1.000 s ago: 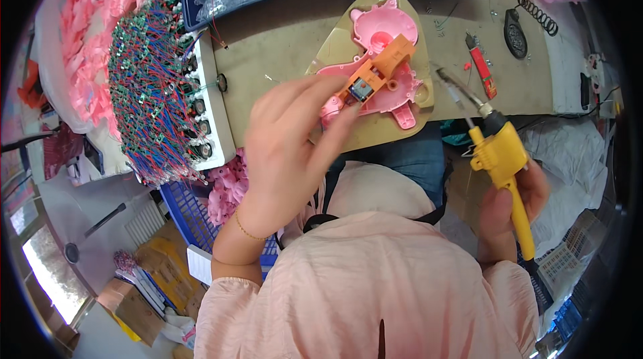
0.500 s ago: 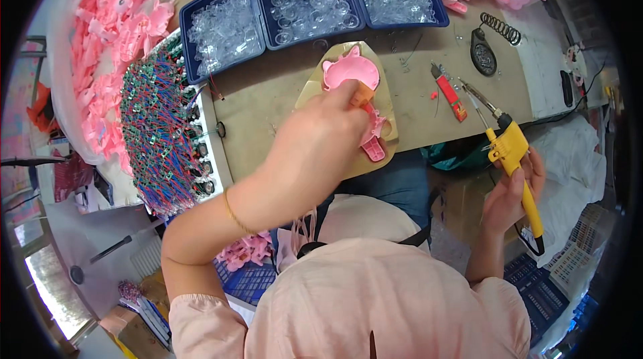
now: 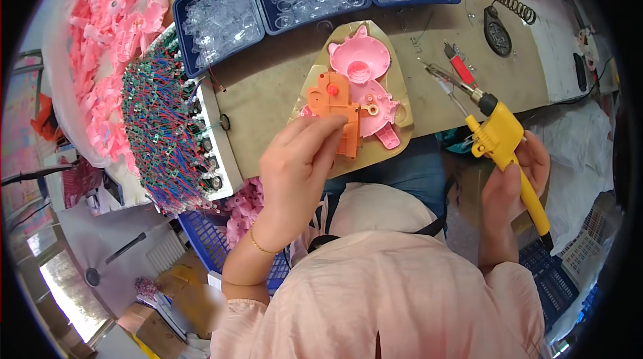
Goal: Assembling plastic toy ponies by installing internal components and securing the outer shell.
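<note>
My left hand (image 3: 295,165) pinches the lower edge of an orange plastic housing (image 3: 335,101) with a small red knob on its face. The housing is over the left part of a tan fixture board (image 3: 367,158). On that board lie pink animal-shaped shell pieces: a round cup-like one (image 3: 360,57) with ears, and a smaller one (image 3: 378,108) below it, partly covered by the housing. My right hand (image 3: 512,188) is wrapped round a yellow soldering gun (image 3: 502,134), whose metal tip and feed tube point up and left over the table. The left fingertips partly hide the housing's lower end.
Blue bins (image 3: 264,47) of clear plastic parts stand at the back. Bundled wires with small boards (image 3: 157,131) lie on the left, beside heaped pink parts (image 3: 107,44). A red utility knife (image 3: 462,71) and a black oval fob (image 3: 497,31) with a coiled cord lie at right.
My left hand has drawn back toward me and left, and the orange housing now shows over the board's left side. The soldering gun has shifted slightly; the whole view has shifted too.
</note>
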A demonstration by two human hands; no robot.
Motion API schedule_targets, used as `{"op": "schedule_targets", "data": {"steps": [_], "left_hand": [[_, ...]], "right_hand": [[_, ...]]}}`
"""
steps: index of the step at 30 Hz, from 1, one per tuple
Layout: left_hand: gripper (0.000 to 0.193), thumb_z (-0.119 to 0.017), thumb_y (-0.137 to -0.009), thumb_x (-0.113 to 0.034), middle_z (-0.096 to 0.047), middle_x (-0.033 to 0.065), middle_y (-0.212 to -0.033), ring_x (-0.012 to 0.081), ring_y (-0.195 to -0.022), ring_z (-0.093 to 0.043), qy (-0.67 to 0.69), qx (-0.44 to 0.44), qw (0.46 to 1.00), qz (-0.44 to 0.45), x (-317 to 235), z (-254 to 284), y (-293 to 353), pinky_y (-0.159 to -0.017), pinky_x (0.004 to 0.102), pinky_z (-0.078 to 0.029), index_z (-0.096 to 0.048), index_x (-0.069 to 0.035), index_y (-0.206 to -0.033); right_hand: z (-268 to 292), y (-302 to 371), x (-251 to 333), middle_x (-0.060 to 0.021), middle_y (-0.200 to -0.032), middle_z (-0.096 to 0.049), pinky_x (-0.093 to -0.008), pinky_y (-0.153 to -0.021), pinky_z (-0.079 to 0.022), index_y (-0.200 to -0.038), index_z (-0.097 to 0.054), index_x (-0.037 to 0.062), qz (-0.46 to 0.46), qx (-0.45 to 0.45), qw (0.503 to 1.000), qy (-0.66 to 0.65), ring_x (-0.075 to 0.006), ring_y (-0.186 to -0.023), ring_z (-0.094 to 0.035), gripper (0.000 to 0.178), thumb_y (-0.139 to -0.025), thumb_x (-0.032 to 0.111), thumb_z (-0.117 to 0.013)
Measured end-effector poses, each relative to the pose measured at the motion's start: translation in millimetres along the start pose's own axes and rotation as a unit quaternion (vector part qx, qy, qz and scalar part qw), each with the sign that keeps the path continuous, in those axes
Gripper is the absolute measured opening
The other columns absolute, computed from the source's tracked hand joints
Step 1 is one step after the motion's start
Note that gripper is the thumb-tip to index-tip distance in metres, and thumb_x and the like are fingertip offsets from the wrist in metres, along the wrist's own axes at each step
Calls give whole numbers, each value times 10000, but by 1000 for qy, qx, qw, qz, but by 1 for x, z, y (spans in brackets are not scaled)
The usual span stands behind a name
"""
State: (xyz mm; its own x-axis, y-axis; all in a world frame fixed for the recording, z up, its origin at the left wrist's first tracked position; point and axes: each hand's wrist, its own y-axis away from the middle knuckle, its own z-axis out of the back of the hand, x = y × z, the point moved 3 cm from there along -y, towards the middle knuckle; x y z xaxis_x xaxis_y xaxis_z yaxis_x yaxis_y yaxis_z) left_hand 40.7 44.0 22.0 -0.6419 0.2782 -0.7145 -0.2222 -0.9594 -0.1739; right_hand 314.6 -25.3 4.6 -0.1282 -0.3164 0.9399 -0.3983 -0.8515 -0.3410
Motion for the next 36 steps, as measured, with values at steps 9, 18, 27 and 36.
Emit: {"op": "schedule_targets", "data": {"steps": [9,18,27,36], "left_hand": [[76,-643,-782,-34,-574,70,-793,174,-683,-542,71,7,994,78,0,-8,-3,-613,275,-439,-642,-17,-856],[64,-649,-772,-93,-554,61,-763,212,-695,-514,91,-36,994,54,4,-22,-1,-666,322,-402,-617,-38,-774],[80,-638,-761,-101,-529,68,-731,231,-675,-501,81,-11,996,46,4,-20,-8,-653,333,-400,-596,-33,-750],[87,-631,-782,-76,-568,69,-779,173,-698,-528,52,20,998,37,3,-16,-9,-639,277,-425,-590,-3,-762]], "right_hand": [[1,25,14,-147,-1135,-553,-339,-943,-430,-1178,-447,-29,-48,68,996,14,-214,-1068,-554,548,-815,319,-666],[-18,18,14,-300,-1234,-451,-383,-896,-451,-1288,-350,39,45,305,951,-15,-307,-1083,-541,553,-831,128,-649],[-31,10,16,-284,-1255,-431,-380,-926,-417,-1252,-364,79,42,368,928,-29,-294,-1132,-492,458,-869,151,-603],[-43,7,14,-275,-1111,-544,-299,-722,-500,-1135,-506,-9,94,314,944,-42,-245,-892,-605,359,-799,51,-614]]}}
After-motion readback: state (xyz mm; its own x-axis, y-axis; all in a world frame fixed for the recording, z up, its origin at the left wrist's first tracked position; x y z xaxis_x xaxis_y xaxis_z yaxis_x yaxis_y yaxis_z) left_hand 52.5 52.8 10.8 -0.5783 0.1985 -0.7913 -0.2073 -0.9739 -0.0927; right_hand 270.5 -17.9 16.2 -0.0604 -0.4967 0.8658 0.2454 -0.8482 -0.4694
